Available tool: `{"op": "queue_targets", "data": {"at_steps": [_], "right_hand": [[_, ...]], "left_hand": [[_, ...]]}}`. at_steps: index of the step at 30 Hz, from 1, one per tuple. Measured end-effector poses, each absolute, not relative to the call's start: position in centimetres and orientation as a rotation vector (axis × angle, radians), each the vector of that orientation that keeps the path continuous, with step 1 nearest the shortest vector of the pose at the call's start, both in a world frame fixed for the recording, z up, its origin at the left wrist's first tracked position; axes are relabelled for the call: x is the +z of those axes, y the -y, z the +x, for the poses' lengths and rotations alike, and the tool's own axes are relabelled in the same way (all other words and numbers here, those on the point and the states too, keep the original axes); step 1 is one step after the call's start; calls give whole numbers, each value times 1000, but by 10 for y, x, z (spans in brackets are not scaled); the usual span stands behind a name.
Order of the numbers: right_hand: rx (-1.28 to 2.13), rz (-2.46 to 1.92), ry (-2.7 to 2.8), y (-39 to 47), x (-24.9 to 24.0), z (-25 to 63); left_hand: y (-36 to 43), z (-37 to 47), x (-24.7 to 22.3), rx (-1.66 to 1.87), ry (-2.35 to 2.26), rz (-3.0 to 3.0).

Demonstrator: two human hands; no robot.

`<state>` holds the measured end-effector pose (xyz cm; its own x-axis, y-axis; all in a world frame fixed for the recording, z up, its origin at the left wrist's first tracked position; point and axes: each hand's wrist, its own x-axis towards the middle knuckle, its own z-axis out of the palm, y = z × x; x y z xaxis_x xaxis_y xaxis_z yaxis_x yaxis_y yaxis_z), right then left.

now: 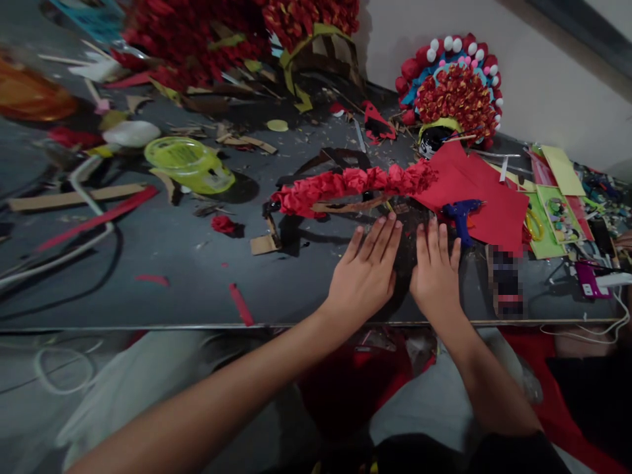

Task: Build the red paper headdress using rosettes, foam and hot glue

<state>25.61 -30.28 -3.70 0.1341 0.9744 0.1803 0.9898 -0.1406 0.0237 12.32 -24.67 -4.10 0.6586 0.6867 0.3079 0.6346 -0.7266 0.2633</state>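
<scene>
My left hand (368,263) lies palm down over the dark table (306,289), fingers stretched out and holding nothing. Beside it my right hand (436,266) is also palm down with its fingers extended. Just beyond the left fingertips runs a long band of crumpled red paper flowers (345,185), with a brown cardboard strip (350,207) along its near side. A blue glue gun (463,218) rests right of the right fingertips, partly on red paper sheets (498,197). Whatever lies under my palms is hidden.
A yellow-green plastic cup (190,164) lies tipped at left, near a single red paper flower (223,224). Decorated red headpieces stand at the back, one (457,92) against the wall. A purple device (592,280) with cables sits at right. Paper and cardboard scraps are scattered about.
</scene>
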Motion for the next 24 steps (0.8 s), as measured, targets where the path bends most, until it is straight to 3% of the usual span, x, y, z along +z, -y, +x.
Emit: {"op": "queue_targets", "data": {"at_steps": [19, 24], "right_hand": [[-114, -2247, 2033, 307, -44, 239], [-120, -2045, 1965, 316, -33, 241]], "left_hand": [[254, 124, -55, 600, -995, 2749], [253, 125, -60, 629, -1004, 2814]]}}
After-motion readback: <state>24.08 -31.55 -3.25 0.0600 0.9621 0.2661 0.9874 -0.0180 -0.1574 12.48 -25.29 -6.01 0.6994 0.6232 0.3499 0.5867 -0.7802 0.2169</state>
